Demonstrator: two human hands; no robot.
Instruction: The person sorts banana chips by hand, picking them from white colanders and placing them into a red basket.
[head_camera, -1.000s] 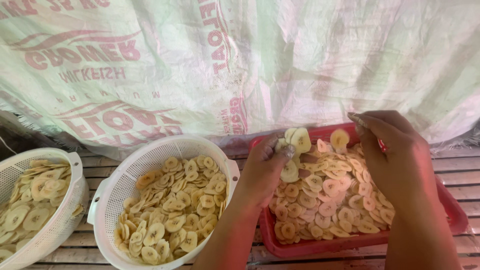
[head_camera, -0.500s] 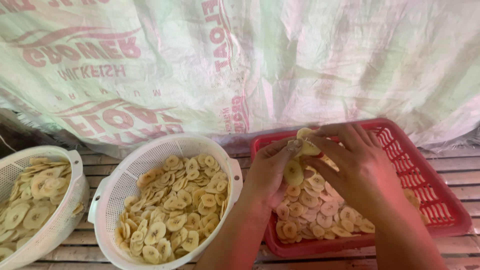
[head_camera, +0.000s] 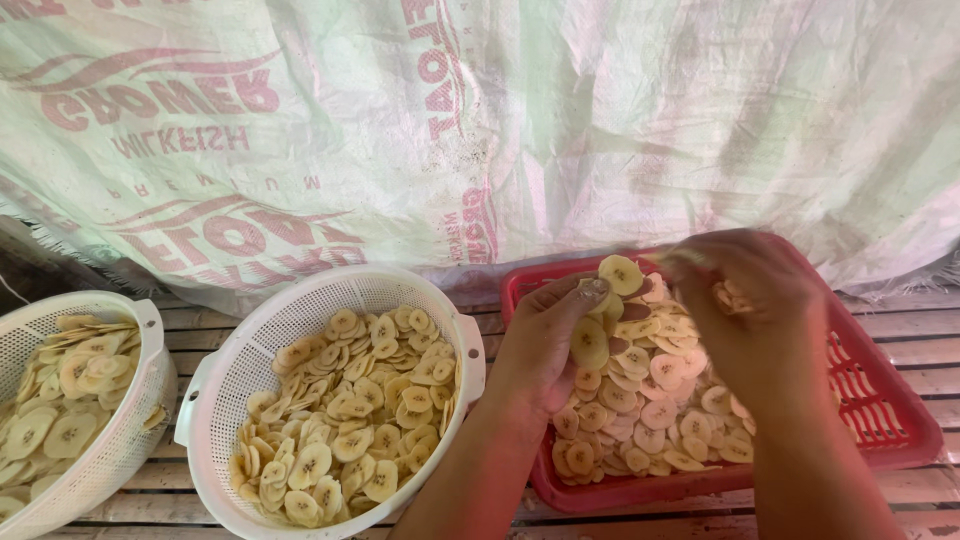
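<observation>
A red slotted plastic tray (head_camera: 880, 400) holds a layer of pale yellow banana slices (head_camera: 640, 400). My left hand (head_camera: 545, 345) rests over the tray's left part, fingers curled around a small stack of banana slices, with one round slice (head_camera: 621, 273) sticking up above its fingertips. My right hand (head_camera: 755, 310) hovers over the tray's middle, blurred, fingers bent down toward the slices; whether it pinches one is unclear.
A white round colander (head_camera: 250, 350) full of banana slices stands left of the tray. A second white colander (head_camera: 140, 400) with slices sits at the far left edge. All stand on wooden slats (head_camera: 900, 320). A printed woven sack sheet (head_camera: 480, 130) hangs behind.
My right hand has moved from beside the left hand's fingertips to the right, over the tray's middle. More slices lie spread in the tray's middle than half a second ago. The left hand stayed put.
</observation>
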